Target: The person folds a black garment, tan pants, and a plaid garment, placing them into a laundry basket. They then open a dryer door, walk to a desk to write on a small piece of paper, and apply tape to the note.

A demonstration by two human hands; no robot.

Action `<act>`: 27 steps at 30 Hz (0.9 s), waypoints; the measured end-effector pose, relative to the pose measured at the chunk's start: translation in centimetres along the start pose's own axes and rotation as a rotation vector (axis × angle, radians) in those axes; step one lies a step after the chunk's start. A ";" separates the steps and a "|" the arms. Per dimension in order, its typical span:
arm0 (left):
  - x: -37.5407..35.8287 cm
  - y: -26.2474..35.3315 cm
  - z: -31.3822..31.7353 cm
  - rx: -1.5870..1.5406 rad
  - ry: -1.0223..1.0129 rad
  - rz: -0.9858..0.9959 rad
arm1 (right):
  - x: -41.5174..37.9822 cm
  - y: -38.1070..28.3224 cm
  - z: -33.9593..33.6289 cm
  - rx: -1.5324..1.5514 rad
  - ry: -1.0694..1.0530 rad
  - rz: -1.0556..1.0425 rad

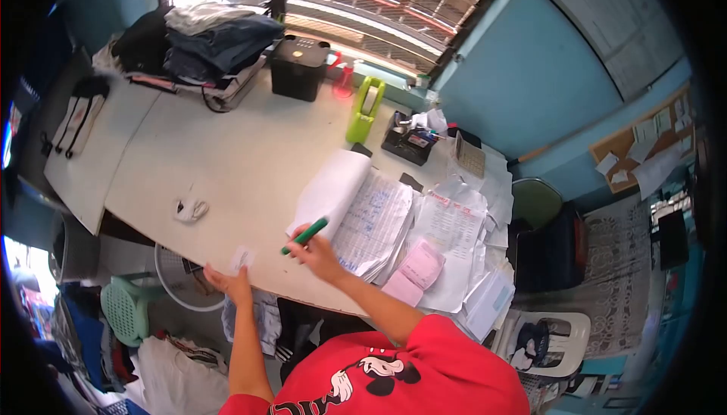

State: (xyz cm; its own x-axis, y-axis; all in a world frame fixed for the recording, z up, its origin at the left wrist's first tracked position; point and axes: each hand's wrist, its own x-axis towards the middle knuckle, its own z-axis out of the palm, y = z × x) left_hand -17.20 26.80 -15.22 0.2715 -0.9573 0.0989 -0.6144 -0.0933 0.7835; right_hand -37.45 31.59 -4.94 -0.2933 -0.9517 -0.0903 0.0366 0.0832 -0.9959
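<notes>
My right hand (316,254) is closed around a green marker (307,235), just left of an open ledger (371,222) with handwritten columns. One white page of the ledger is lifted and curls over beside the marker. At the table's front edge, my left hand (232,283) has its fingers apart and touches a small whitish slip (242,258) lying on the tabletop. Pink slips (420,265) and loose papers (453,222) lie right of the ledger.
On the table (219,165) are a coiled white cable (189,209), folded clothes (219,40), a black box (299,68), a green tape dispenser (365,110) and a black pen tray (409,140). A green stool (127,309) and a white chair (564,343) stand below.
</notes>
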 end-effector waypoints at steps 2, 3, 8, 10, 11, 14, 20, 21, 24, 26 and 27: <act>-0.2 0.9 -0.4 -0.037 -0.001 -0.212 | 1.7 -1.4 -4.6 -0.031 0.143 0.009; -0.3 0.9 -0.7 -0.082 0.007 -0.446 | 3.0 -2.5 -7.5 0.006 0.201 0.085; -0.1 -3.3 0.1 -0.498 -0.104 -0.621 | 8.6 -2.1 -23.4 0.054 0.550 -0.084; 0.0 -4.1 -0.1 -0.446 -0.110 -0.627 | 9.7 -3.8 -27.9 0.015 0.718 -0.175; 0.1 -3.9 -0.5 -0.412 -0.118 -0.645 | 10.2 -4.8 -29.7 -0.017 0.814 -0.217; 0.3 -4.6 -1.0 -0.340 -0.140 -0.635 | 12.6 -6.4 -34.9 0.010 0.921 -0.337; -0.4 -3.6 -3.1 -0.383 -0.124 -0.624 | 18.7 -9.7 -39.5 -0.009 0.988 -0.338; -0.6 -3.4 -3.5 -0.408 -0.115 -0.650 | 19.7 -9.9 -39.9 -0.008 0.982 -0.332; -1.7 -5.7 -5.3 -0.385 -0.099 -0.727 | 21.7 -10.4 -40.4 -0.104 0.978 -0.229; -3.0 -7.8 -6.9 -0.359 -0.082 -0.773 | 22.7 -10.4 -40.7 -0.236 1.029 -0.321; -4.2 -8.9 -7.8 -0.346 -0.069 -0.813 | 23.0 -10.0 -40.9 -0.390 1.095 -0.358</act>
State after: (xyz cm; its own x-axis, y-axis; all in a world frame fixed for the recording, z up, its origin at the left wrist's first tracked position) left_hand -7.11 33.73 -17.80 0.4743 -0.6464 -0.5977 0.0104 -0.6748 0.7379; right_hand -83.62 20.99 2.55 -0.8861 -0.2020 0.4172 -0.4463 0.1294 -0.8855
